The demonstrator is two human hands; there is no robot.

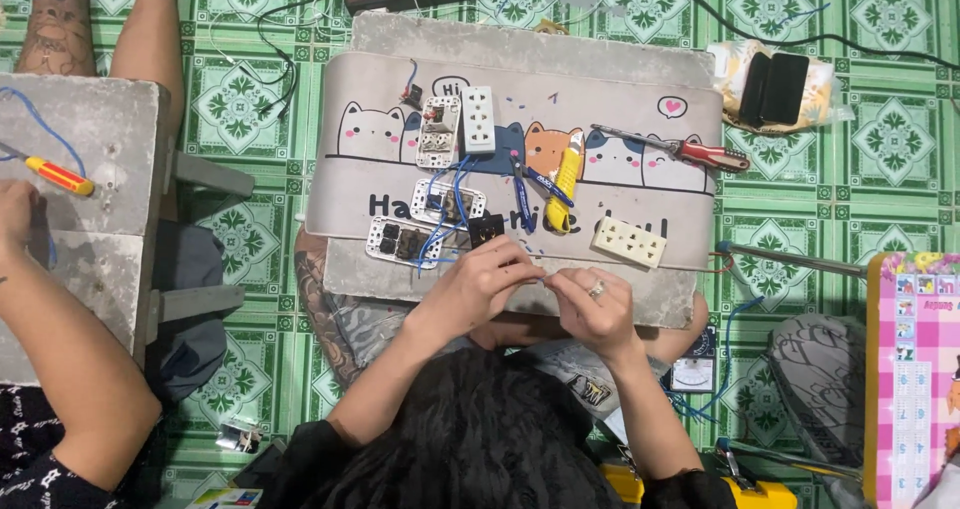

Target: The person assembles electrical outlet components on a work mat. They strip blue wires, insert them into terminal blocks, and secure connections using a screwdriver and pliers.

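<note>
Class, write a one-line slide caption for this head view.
Left hand and right hand pinch a thin wire beside socket parts.

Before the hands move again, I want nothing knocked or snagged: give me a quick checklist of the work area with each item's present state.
1. Both hands on the work: ok. Left hand and right hand meet at the near edge of the mat, pinching something thin.
2. What they pinch: cannot tell, too small.
3. Blue wires free of the hands: not ok; they trail from the sockets down to the left hand.
4. Screwdriver clear of the hands: ok, at the mat's far right.
5. Yellow cutter apart from the hands: ok, mid-mat.
6. White socket undisturbed: ok, flat on the mat, apart from the right hand.
</note>
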